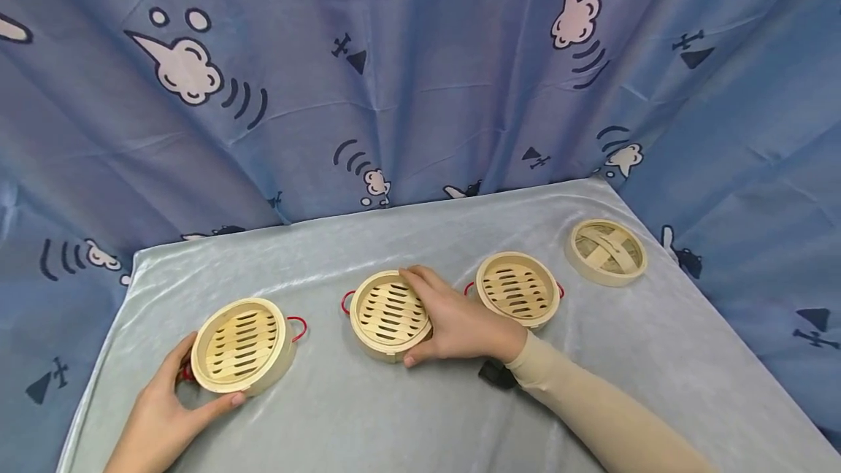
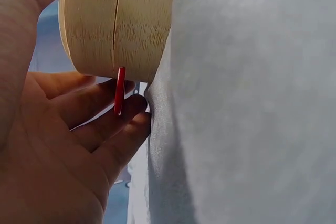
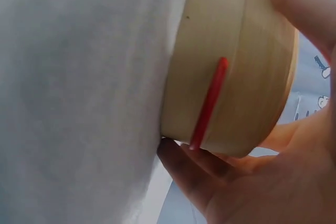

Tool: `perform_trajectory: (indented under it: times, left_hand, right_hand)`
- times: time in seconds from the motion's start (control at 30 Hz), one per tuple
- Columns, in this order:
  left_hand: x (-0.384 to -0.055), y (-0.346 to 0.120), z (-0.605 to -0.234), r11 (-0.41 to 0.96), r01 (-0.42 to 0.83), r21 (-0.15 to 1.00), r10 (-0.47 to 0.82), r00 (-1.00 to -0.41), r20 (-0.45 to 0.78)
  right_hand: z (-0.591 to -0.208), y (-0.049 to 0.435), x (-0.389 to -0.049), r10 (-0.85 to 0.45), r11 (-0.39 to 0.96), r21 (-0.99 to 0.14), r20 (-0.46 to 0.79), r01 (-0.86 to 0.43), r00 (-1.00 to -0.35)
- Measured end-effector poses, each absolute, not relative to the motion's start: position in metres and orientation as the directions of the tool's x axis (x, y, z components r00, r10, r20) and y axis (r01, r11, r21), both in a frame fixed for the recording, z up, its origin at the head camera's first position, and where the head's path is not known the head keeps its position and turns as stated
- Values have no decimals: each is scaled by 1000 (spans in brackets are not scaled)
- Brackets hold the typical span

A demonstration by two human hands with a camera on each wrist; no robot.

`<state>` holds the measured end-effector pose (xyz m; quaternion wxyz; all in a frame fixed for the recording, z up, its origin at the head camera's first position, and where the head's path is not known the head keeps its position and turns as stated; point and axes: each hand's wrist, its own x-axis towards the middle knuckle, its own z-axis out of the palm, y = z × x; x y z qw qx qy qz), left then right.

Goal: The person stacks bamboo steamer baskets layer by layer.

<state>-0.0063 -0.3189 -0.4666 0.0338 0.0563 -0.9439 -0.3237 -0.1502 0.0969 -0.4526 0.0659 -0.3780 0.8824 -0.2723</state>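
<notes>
On the left, a round bamboo steamer basket (image 1: 274,367) with a slatted base and red loop handles sits on the cloth. My left hand (image 1: 160,404) grips its left side, thumb at the front and fingers behind. In the left wrist view, a red handle (image 2: 120,90) stands out from the basket wall (image 2: 118,24) between thumb and fingers. A second steamer basket (image 1: 388,312) rests in the middle, and my right hand (image 1: 453,318) holds it from the right. Its wall (image 3: 236,77) and red handle (image 3: 209,106) show inside that hand's grasp in the right wrist view.
Right of the right hand lies a third steamer basket (image 1: 515,289) with red handles. Farther right is a woven bamboo lid (image 1: 607,252). A pale cloth (image 1: 368,422) covers the table, with a patterned blue curtain (image 1: 420,93) behind and at the sides.
</notes>
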Motion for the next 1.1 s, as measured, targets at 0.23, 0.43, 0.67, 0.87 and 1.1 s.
perform_trajectory:
  times: [0.23,0.43,0.67,0.87,1.1]
  left_hand:
    - [-3,-323,-471,794,-81,603,-122,-992,28]
    - [0,-325,-476,809,-30,587,-114,-988,106]
    - [2,-324,-477,782,-21,623,-106,-989,100]
    - [1,-326,-477,805,-13,594,-98,-989,111]
    - [-3,-327,-472,827,-34,561,-94,-992,79]
  right_hand:
    - [-455,96,-149,-700,589,-501,75,-634,-710]
    - [-453,97,-149,-691,604,-486,76,-632,-719]
    - [-452,96,-148,-693,591,-512,74,-624,-717]
    - [-452,96,-149,-694,587,-517,76,-623,-716]
    - [-449,95,-150,-696,582,-509,91,-633,-713]
